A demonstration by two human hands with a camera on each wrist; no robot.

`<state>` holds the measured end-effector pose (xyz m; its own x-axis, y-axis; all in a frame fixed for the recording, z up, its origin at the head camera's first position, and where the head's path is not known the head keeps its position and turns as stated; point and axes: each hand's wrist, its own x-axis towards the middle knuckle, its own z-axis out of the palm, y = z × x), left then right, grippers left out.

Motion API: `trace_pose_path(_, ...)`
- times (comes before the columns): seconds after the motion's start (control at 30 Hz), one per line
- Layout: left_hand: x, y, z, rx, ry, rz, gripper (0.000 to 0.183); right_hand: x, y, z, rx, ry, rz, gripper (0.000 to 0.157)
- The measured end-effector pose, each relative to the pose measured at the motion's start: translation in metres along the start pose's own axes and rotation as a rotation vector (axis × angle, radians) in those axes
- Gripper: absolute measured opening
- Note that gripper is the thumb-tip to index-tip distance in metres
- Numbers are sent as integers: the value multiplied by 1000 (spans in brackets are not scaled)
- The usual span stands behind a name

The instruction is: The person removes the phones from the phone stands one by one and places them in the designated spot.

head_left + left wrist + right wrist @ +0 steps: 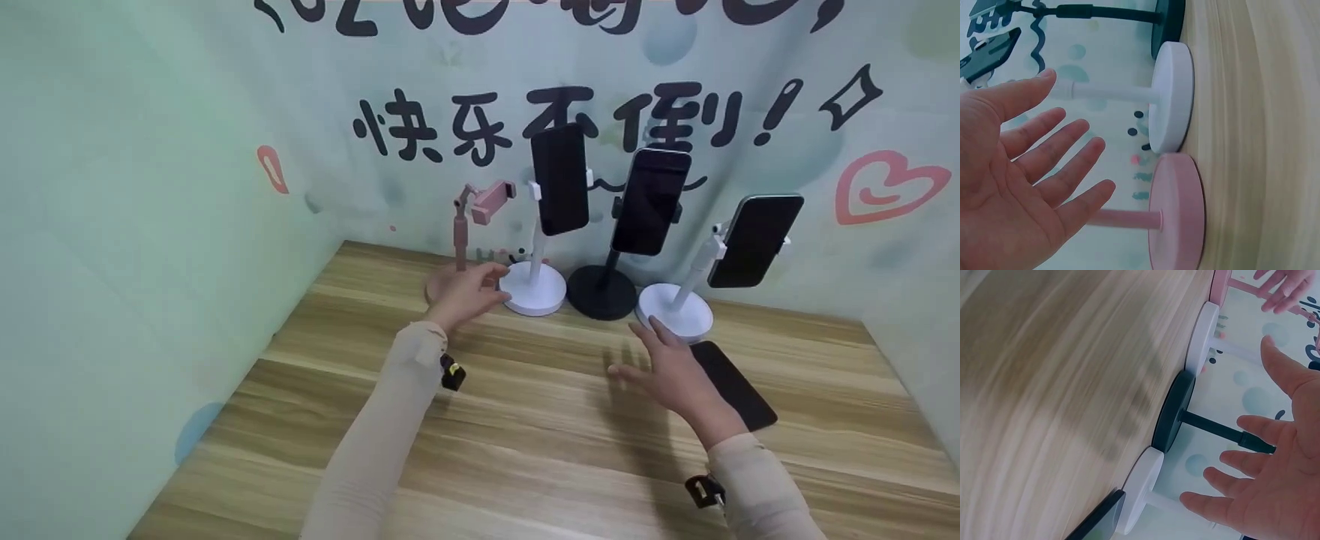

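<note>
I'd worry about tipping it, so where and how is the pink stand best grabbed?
Probably by the pink stand's upright pole, from the front left: it looks slim enough to encircle, and a white stand crowds its right side.

Smooth stand bases (532,294), wood-grained tabletop (525,450)

1. Phone stands came to 4: 1 pink phone stand (460,234), 2 white phone stands (534,292) (675,307), 1 black phone stand (601,294).
2. Phones came to 4: 3 clamped phones (560,180) (652,202) (756,241), 1 loose phone (735,385).
3. Hands were 2: 1 left hand (466,294), 1 right hand (675,377).
4. Cream sleeves (382,435) (769,487) were 2.
5. Black wrist devices (452,373) (703,491) were 2.
6. Wood-grain tabletop (510,450) was 1.
7. Backdrop's lower text line had 4 Chinese characters (401,126) (482,127) (561,106) (679,116) plus 1 black exclamation mark (780,109).
8. Heart drawing (879,198) was 1; four-point star outline (853,97) was 1.
</note>
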<state>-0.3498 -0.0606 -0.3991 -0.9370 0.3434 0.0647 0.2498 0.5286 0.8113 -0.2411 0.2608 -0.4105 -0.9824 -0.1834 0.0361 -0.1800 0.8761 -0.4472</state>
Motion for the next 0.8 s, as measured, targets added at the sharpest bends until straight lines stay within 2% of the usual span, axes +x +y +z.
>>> trace_pose_path(0.17,11,11,4,44,-15,26,64,3,-2,-1,0,19,-19,87)
trace_pose_path(0.43,24,21,15,20,-4,2,78,5,-2,-1,-1,5,-5,88)
trace_pose_path(0.6,33,19,28,-34,33,-39,87,2,-1,1,-9,3,8,87)
trace_pose_path(0.8,46,15,37,-21,150,-78,82,1,-1,3,-23,18,-12,88)
